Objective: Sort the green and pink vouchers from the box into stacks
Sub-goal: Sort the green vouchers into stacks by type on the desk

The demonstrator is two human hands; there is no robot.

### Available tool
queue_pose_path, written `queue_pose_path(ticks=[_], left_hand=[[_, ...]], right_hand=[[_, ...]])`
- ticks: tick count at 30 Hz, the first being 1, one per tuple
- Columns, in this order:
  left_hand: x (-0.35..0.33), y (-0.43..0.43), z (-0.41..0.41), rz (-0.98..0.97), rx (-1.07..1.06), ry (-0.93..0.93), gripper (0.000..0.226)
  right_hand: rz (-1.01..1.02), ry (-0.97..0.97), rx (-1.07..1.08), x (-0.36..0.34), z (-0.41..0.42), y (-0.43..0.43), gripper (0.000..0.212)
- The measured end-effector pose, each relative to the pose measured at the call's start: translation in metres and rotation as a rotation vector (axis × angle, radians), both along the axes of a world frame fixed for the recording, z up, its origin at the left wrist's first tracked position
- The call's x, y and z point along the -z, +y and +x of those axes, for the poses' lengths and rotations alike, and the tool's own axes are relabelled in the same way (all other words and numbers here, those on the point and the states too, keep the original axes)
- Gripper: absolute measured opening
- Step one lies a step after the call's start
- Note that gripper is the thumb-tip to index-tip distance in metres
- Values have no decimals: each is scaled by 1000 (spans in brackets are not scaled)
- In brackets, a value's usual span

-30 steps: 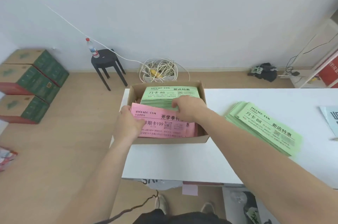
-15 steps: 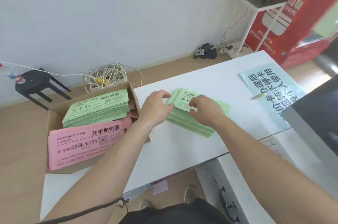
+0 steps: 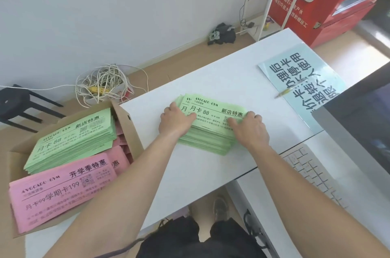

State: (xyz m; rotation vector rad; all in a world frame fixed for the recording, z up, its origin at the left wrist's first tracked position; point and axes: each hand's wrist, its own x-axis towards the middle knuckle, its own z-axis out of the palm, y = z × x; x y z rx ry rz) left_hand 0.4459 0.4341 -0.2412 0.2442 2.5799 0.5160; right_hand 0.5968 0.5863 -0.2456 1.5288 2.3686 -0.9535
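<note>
Head view: left hand point(image 3: 176, 122) and right hand point(image 3: 250, 129) clasp short ends of green paper voucher stack point(image 3: 211, 131) on white counter point(image 3: 211, 173), long axis hand-to-hand. Brown cardboard box point(image 3: 126, 129) with pink paper vouchers point(image 3: 63, 190): leftward, nearer left hand.

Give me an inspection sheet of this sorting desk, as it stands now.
Surface: white table, box at its left end.
Job's things: green stack lies on the table; cardboard box holds green vouchers and pink vouchers.
Clutter: pale blue sign with a pen across its edge; keyboard and monitor at right.
Grippers: left hand and right hand grip the green stack's two ends.
Cables: white cable tangle on the floor; black cables by the wall.
Surroundings: black stool, red cabinet, dark bundle on the floor.
</note>
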Motion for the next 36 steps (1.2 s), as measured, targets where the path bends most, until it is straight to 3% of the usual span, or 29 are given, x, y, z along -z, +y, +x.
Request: queue_pose_path(ticks=[4, 9, 13, 18, 20, 23, 26, 32, 36], left_hand=[[4, -7, -2, 79, -38, 17, 90], [2, -14, -21, 179, -236, -185, 89], [3, -20, -22, 164, -239, -280, 85], [3, -29, -15, 155, -156, -317, 49], [0, -34, -10, 106, -130, -337, 58], [-6, -40, -3, 19, -70, -352, 84], [-4, -45, 2, -56, -26, -333, 107], [-11, -51, 17, -75, -12, -252, 84], [-10, -53, 22, -22, -8, -281, 97]], right_hand=[[-80, 96, 15, 0, -1, -9, 68], [-222, 181, 190, -1, -6, -13, 82], [-247, 185, 262, 0, -4, -15, 88], [-322, 165, 309, 1, 7, -12, 84], [-386, 188, 309, 3, 11, -14, 88], [-437, 205, 270, 5, 16, -13, 51], [-450, 190, 238, 3, 17, -12, 48], [-487, 168, 165, 0, 20, -10, 45], [-480, 183, 117, 1, 24, -11, 40]])
